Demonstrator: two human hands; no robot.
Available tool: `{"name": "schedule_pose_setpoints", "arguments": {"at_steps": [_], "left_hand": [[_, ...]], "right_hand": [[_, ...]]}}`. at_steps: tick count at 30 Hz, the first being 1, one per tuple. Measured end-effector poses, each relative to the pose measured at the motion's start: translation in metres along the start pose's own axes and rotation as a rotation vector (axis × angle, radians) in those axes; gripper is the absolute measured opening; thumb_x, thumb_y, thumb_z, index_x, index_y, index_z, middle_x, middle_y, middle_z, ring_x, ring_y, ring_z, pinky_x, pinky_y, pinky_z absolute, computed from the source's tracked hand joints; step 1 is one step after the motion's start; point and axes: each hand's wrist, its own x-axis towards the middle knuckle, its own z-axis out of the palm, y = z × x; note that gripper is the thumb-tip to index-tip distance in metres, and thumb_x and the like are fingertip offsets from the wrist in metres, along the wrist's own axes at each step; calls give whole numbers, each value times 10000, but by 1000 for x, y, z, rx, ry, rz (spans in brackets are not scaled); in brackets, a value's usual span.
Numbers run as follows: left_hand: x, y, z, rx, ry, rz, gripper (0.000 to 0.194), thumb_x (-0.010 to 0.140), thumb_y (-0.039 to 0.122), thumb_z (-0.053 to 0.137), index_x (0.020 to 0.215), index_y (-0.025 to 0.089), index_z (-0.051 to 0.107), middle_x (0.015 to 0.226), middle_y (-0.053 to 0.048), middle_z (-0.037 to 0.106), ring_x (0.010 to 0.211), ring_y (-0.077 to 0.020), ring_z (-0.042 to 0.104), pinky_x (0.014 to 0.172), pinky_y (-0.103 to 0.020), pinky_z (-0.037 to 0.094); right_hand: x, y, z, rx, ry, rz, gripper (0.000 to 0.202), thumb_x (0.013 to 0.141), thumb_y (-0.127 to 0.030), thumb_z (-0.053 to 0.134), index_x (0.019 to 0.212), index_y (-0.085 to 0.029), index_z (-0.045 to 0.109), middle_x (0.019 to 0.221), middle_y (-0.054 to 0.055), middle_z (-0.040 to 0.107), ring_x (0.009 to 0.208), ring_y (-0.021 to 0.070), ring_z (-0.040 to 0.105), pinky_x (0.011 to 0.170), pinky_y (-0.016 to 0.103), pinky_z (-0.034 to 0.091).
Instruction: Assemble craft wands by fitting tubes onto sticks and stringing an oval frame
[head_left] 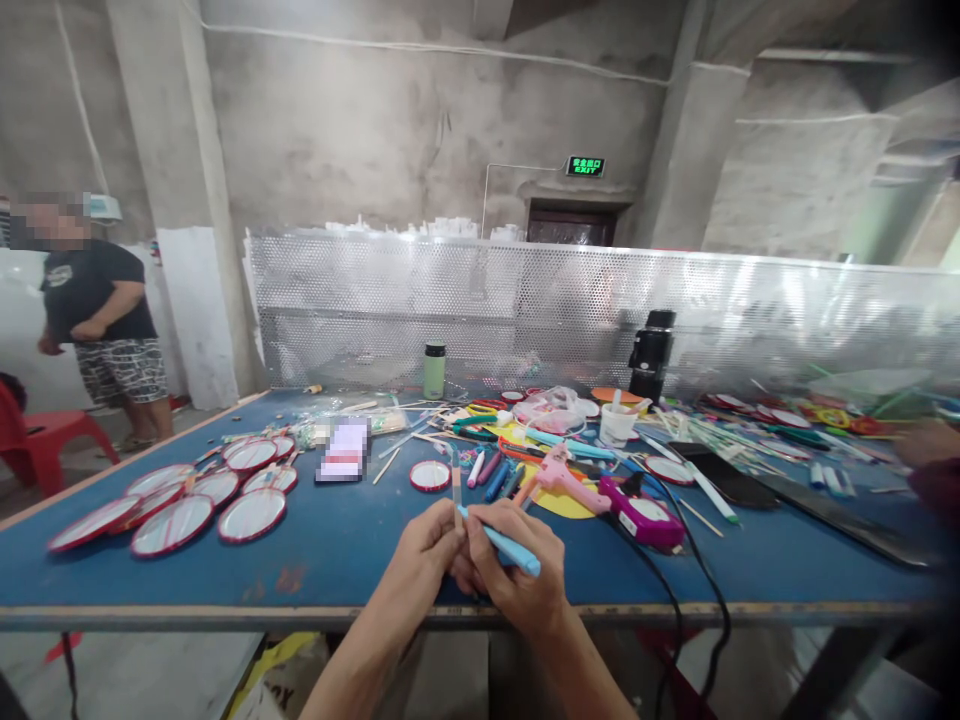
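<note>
Light-blue marker (517,555), its tip at a flat wooden stick (456,483), is above the near edge of the blue table (337,560), slanting down toward the right; no lettering can be read on it. The right hand (521,585) has its fingers closed round the marker, while the left hand (426,550) pinches the upright stick; the hands are close together, and whether they touch is unclear. Just right lie a pink glue gun (556,478) and a purple device (645,513) whose white label is too blurred to read. Red-rimmed discs (172,526) cluster on the left, near a phone (343,450) with a blurred-out screen. On the far wall, a green-lit sign (585,166) reads "安全出口" over "EXIT". Under the table, left of the forearms, a yellow-and-pale bag (281,685) shows the letters "OX". A person (105,310) at far left wears a dark shirt with an unreadable print.
</note>
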Motion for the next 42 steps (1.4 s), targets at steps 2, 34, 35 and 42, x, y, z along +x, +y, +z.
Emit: {"name": "schedule_pose_setpoints", "arguments": {"at_steps": [2, 34, 35, 42], "left_hand": [[0, 1, 1, 13, 1, -3, 221, 857, 300, 552, 677, 180, 504, 532, 44, 554, 494, -108, 536, 507, -198, 414], [1, 0, 0, 7, -11, -6, 220, 861, 344, 544, 723, 173, 522, 551, 28, 564, 492, -119, 552, 511, -214, 431], [1, 0, 0, 14, -5, -1, 221, 864, 334, 541, 714, 173, 518, 554, 32, 554, 493, -116, 548, 510, -212, 431], [-1, -1, -1, 6, -25, -9, 209, 871, 318, 531, 720, 173, 520, 549, 28, 568, 504, -123, 560, 521, -214, 435]], "right_hand": [[0, 0, 0, 0, -5, 12, 131, 838, -76, 585, 904, -180, 627, 725, 27, 665, 616, 129, 607, 610, 248, 483], [-2, 1, -1, -32, 31, 5, 156, 829, -72, 582, 914, -190, 638, 729, 28, 671, 630, 144, 620, 631, 258, 507], [-2, 2, 0, -17, 7, 0, 161, 828, -73, 584, 925, -191, 636, 743, 32, 676, 638, 145, 624, 636, 260, 511], [-2, 4, 0, -55, 76, 30, 142, 825, -74, 584, 882, -191, 642, 704, 20, 666, 619, 142, 625, 624, 254, 505]]}}
